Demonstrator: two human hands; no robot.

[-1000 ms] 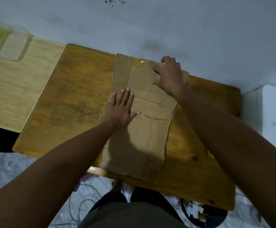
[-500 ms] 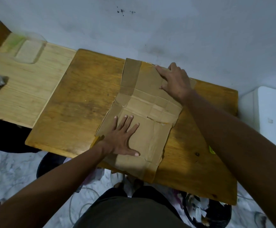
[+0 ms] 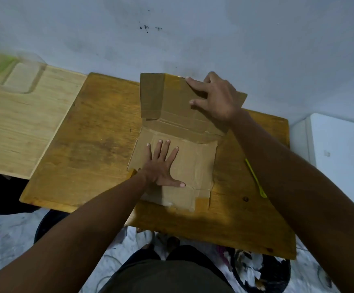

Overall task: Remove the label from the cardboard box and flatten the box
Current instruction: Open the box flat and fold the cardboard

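Open left hand (image 3: 161, 168) pins the opened-out cardboard box (image 3: 193, 166) flat, open right hand (image 3: 216, 98) folding its far half over; no label visible.

The box (image 3: 193, 166) is seen opened out as plain brown cardboard. Its near half is laid flat on the surface (image 3: 91, 149); its far half is tilted up along a crease. Shiny tape is seen at its near edge.
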